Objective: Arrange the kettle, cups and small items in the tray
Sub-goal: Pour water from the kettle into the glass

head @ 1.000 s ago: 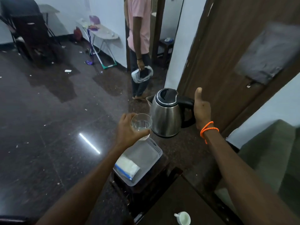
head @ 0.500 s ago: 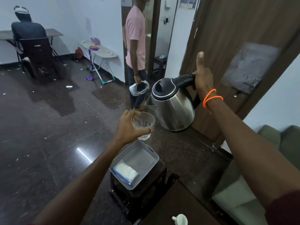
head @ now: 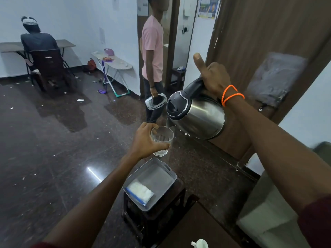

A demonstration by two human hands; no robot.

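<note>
My right hand (head: 214, 77) grips the black handle of a steel kettle (head: 198, 117), which is tilted with its spout over a clear glass (head: 162, 140). A thin stream of water runs from the spout into the glass. My left hand (head: 145, 142) holds the glass upright in the air, above the far end of a grey plastic tray (head: 166, 173). The tray sits on a dark wooden stool (head: 157, 215) and holds a white packet with a blue edge (head: 139, 192). A small white cup (head: 200, 244) stands on the dark table at the bottom edge.
A person in a pink shirt (head: 153, 51) stands at the doorway ahead, holding a white headset. Another person (head: 38, 43) sits at a desk far left. An ironing board (head: 114, 63) stands by the wall. A sofa (head: 279, 203) is at right, a brown door (head: 268, 42) behind the kettle.
My right hand has raised the kettle and tipped it further, from upright to pouring. The glass in my left hand has stayed roughly in place, and water now runs into it.
</note>
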